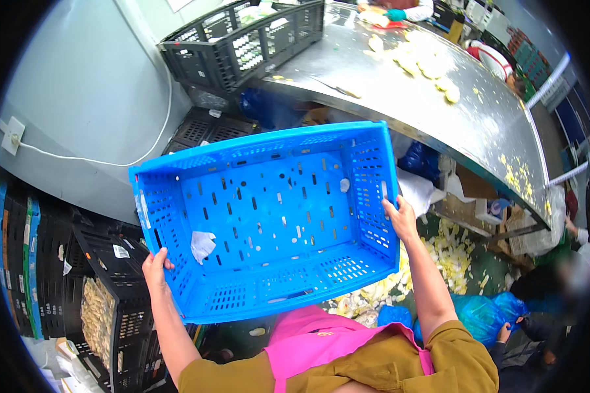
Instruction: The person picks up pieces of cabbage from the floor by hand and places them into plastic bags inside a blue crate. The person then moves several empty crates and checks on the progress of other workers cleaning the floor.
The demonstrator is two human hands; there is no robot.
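Observation:
Between my two hands I hold a blue plastic crate (270, 206) up in front of me, its open top facing me. My left hand (156, 269) grips the left end wall, the thumb on the inner side. At the right end wall, my right hand (399, 217) has its fingers through or around the handle slot. A pale scrap (203, 245) lies in the crate's lower left, and a smaller whitish bit (344, 185) sits near the right wall. Slots pierce the floor and walls of the crate.
A steel table (472, 127) carries a knife (337, 89), cabbage pieces (423, 59) and a black crate (246, 46). Black crates (113, 275) stack at left. Leaf trimmings (447, 255) cover the floor beside a blue plastic bag (482, 317). Other people work across the table and at right.

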